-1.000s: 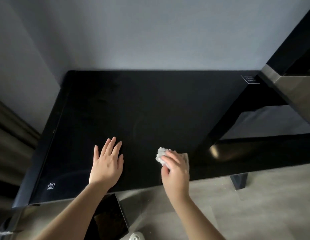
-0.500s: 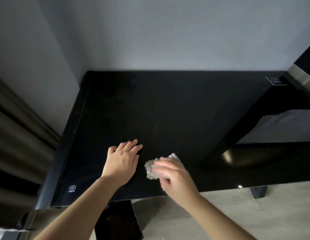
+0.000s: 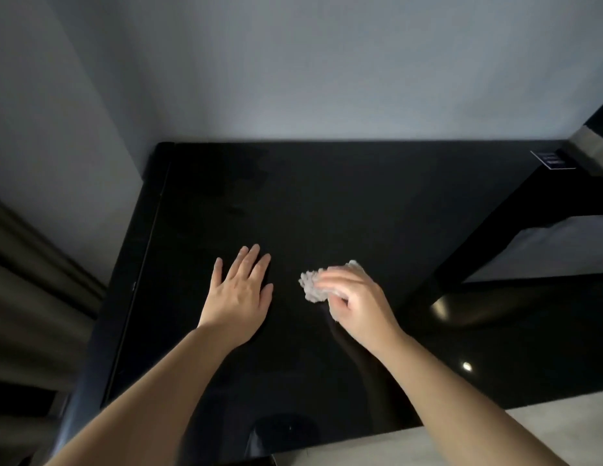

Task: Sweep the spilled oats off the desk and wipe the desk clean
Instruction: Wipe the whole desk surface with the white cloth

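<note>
left hand (image 3: 240,290) flat, right hand (image 3: 355,299) around tissue (image 3: 312,286)

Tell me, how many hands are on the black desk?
2. The left hand lies flat on the desk, left of the middle; the right hand is beside it, holding a white tissue.

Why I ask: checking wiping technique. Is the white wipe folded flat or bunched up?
Bunched up: the white wipe is a lumpy wad pinched by the right hand, not a flat sheet.
</note>
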Tool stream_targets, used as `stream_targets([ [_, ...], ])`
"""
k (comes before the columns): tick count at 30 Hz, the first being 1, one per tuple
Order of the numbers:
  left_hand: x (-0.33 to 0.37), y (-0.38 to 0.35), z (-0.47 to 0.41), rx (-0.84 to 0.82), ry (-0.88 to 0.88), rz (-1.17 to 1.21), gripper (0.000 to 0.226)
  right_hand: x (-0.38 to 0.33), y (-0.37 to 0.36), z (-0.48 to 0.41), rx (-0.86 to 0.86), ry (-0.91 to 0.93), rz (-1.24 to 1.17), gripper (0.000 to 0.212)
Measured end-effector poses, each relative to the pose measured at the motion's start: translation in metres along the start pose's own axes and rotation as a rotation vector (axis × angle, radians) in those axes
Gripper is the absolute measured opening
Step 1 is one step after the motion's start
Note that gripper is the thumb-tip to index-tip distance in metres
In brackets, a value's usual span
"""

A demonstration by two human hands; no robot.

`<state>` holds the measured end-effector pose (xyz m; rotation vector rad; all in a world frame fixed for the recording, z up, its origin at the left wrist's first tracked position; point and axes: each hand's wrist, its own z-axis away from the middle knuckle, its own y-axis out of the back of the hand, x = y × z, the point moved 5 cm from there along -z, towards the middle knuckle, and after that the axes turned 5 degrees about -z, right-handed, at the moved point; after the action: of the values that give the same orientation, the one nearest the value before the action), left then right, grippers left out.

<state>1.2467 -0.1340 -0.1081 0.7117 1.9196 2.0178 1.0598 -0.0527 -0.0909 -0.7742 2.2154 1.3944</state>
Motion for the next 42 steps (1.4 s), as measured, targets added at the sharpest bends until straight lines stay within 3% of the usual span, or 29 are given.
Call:
stream_targets([
  [3, 0.000, -0.002, 0.001, 0.033, 0.006, -0.005, 0.058, 0.011, -0.009, -0.023, 0.063, -0.076, 0.041, 0.030],
  [8, -0.001, -0.004, 0.000, 0.028, -0.006, -0.035, 0.069, -0.015, -0.001, 0.011, -0.153, 0.144, -0.064, 0.031],
  [10, 0.000, -0.005, 0.000, 0.030, -0.009, -0.030, 0.072, 0.001, 0.005, -0.018, -0.105, 0.163, -0.008, 0.034],
  [13, -0.001, -0.006, -0.001, 0.021, -0.007, -0.030, 0.072, 0.041, 0.006, -0.070, 0.099, -0.120, 0.124, 0.031],
  [15, -0.001, -0.005, -0.002, 0.016, -0.007, -0.015, 0.070, 0.039, -0.002, -0.069, 0.115, -0.202, 0.134, 0.029],
  [21, 0.000, -0.003, -0.004, 0.014, 0.018, -0.040, 0.059, 0.004, -0.001, -0.009, -0.120, 0.094, -0.042, 0.024],
  [26, 0.002, 0.009, -0.028, 0.080, 0.034, -0.100, 0.040, 0.039, -0.005, -0.076, 0.097, -0.145, 0.072, 0.027],
  [32, -0.004, 0.012, -0.060, 0.166, 0.091, -0.042, 0.041, 0.024, -0.006, -0.050, -0.195, 0.144, -0.140, 0.026],
  [34, -0.004, 0.012, -0.077, 0.176, 0.075, -0.058, 0.044, 0.047, -0.007, -0.082, -0.204, 0.165, -0.124, 0.023],
  [38, -0.004, 0.015, -0.121, 0.093, 0.099, -0.110, 0.055, 0.100, -0.021, -0.166, -0.044, -0.015, -0.070, 0.029],
  [42, -0.017, 0.015, -0.166, 0.070, 0.178, -0.083, 0.058, 0.083, -0.021, -0.146, -0.160, 0.095, -0.123, 0.020],
])
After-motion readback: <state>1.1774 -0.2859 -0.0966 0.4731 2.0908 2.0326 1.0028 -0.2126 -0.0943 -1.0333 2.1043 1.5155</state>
